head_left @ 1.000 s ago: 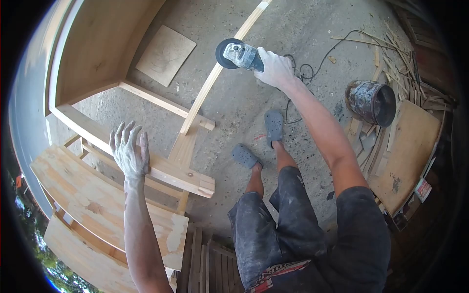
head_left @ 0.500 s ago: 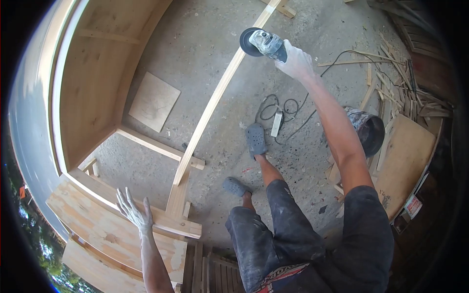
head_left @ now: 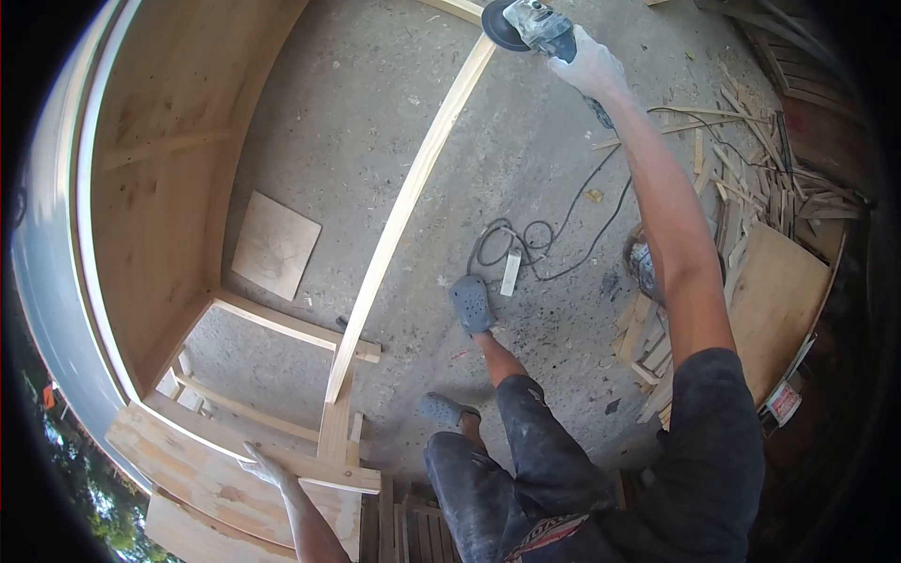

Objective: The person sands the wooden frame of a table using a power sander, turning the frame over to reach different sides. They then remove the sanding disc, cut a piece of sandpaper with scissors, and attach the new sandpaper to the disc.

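Observation:
My right hand [head_left: 593,69], dusted white, is closed round the body of an angle grinder [head_left: 542,25] at the top of the view. The grinder's dark round disc [head_left: 505,28] lies at the far end of a long, pale wooden strip [head_left: 413,202]; whether they touch cannot be made out. At lower left, my left hand [head_left: 269,467] rests against a wooden rail [head_left: 324,465] beside plywood panels [head_left: 202,479]. Its fingers are stretched out, partly hidden by the angle, and hold nothing visible.
A large plywood box frame [head_left: 160,178] stands on the left. A square board [head_left: 276,246] lies on the concrete floor. A looped cable [head_left: 497,239] and white power strip [head_left: 511,272] are near my foot. Scrap wood [head_left: 751,150] and a bucket [head_left: 646,272] sit on the right.
My right hand has moved the grinder up and away along the strip to its far end. My left hand has shifted lower, from spread on the rail to lying against it. The view has shifted too.

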Tool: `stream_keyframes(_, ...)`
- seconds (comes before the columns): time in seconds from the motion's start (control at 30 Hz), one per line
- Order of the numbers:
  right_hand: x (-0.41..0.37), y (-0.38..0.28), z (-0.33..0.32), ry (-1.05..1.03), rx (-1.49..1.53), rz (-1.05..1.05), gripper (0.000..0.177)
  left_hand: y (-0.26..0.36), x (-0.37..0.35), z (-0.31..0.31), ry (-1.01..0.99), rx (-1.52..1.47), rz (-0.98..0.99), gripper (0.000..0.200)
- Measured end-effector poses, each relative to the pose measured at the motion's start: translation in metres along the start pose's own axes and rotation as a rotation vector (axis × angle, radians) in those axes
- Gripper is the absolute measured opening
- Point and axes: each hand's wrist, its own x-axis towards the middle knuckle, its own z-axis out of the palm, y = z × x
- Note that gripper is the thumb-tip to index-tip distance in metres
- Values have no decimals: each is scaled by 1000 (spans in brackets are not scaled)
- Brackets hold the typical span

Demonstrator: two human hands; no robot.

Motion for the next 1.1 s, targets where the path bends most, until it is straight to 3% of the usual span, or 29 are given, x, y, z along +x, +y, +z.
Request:
stream_keyframes(0.17,41,23,-3,127,-3,-22,68,-5,7,0,-16,13,-82,89)
stream_keyframes(0.2,24,-19,-47,-75,39,97,75,-5,6,1,-14,16,-88,89)
stream_keyframes(0.4,32,15,9,99,41,-23,69,-26,20,-3,56,41,-90,87)
stream_keyframes(0.7,-122,-88,33,-155,30,-136,59,-30,25,-4,38,51,-52,74)
stream_keyframes(0.87,-207,-128,66,-178,29,-232,58,-44,32,-6,28,68,27,73)
stream_keyframes(0.97,-215,-129,70,-241,56,-332,58,-45,33,-6,30,82,65,72)
stream_keyframes(1.1,-179,-114,52,-193,16,-235,56,-44,33,-7,40,132,57,71)
